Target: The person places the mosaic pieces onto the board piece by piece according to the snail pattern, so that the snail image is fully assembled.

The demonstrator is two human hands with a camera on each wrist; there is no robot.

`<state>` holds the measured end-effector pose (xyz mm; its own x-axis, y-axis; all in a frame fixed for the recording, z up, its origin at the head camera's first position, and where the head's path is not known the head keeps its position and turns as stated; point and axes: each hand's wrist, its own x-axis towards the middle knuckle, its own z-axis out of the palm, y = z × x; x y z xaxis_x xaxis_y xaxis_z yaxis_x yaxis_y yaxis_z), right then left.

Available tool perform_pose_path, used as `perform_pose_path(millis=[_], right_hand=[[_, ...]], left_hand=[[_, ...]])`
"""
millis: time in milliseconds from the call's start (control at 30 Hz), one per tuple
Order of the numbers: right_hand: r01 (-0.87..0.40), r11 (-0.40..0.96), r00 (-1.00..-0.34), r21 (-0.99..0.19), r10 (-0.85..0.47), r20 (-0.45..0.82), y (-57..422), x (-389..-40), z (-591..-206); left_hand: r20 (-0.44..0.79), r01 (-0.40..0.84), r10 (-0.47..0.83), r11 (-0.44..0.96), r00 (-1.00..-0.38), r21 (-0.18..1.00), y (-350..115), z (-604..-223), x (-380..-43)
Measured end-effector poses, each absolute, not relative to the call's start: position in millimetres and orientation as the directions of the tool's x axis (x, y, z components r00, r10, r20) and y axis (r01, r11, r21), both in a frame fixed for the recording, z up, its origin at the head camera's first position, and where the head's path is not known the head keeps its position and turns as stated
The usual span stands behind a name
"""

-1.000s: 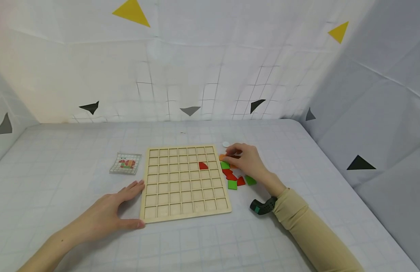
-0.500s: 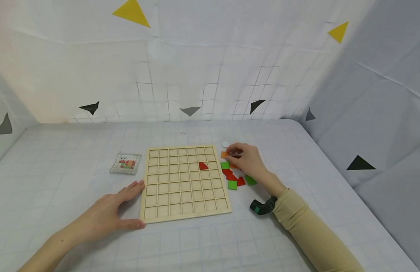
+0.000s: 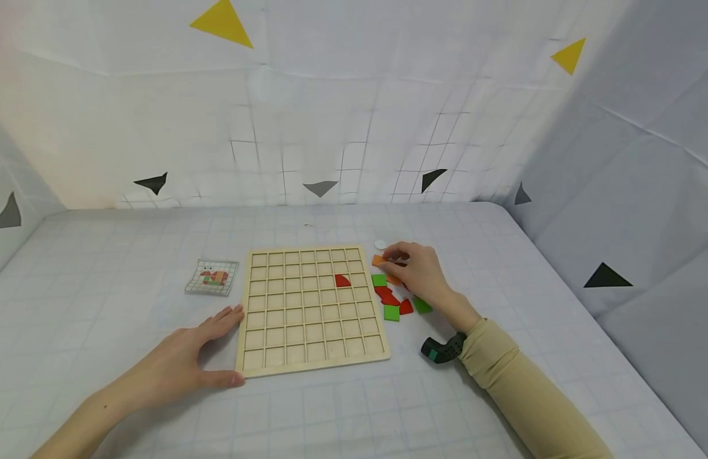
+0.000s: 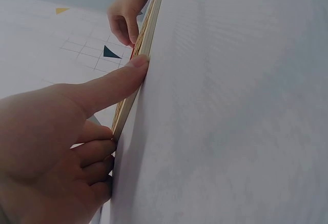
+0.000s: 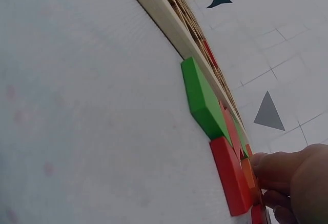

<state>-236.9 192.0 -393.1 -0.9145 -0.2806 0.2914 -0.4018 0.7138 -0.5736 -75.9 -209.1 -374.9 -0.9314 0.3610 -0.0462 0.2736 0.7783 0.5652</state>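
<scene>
A square wooden board with a recessed grid lies on the table, one red quarter-round tile in a cell at its upper right. My left hand rests at the board's left side, with thumb and fingertips against its edge. Just beyond the right edge, my right hand pinches an orange tile between thumb and curled fingers, low over loose tiles. Another orange tile and dark red ones lie partly hidden beneath that hand. Green squares and red tiles lie nearer.
A small picture card with a coloured figure on a grid lies left of the board. A white disc sits behind the tiles. A black device is strapped at the right wrist. White sheeting rises behind the table.
The orange tile at my right fingertips has shifted slightly back and right, away from the green square. My left hand and the board have stayed put.
</scene>
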Motion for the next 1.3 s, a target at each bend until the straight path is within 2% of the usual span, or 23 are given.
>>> perform_pose_path(millis=[467,867,1100,1300], right_hand=[[-0.434,0.666,-0.900,-0.607,-0.286,0.330,180.7,-229.1,-383.2],[-0.581,0.572,-0.814,-0.579,-0.408,0.414,149.9,-208.9,-380.2],[-0.593,0.541,-0.804,-0.596,-0.444,0.396,135.9,-198.3,-383.6],[-0.650,0.556,-0.760,-0.518,-0.468,0.451,130.1,-200.0,-393.7]], left_hand=[[-0.056,0.263,0.358,0.773,-0.932,0.578,-208.4,-376.0,-76.2],[-0.054,0.266,0.360,0.773,-0.931,0.576,-208.8,-375.8,-76.4],[-0.054,0.261,0.356,0.774,-0.933,0.577,-209.5,-375.6,-75.7],[-0.059,0.260,0.358,0.774,-0.932,0.578,-209.7,-375.1,-75.1]])
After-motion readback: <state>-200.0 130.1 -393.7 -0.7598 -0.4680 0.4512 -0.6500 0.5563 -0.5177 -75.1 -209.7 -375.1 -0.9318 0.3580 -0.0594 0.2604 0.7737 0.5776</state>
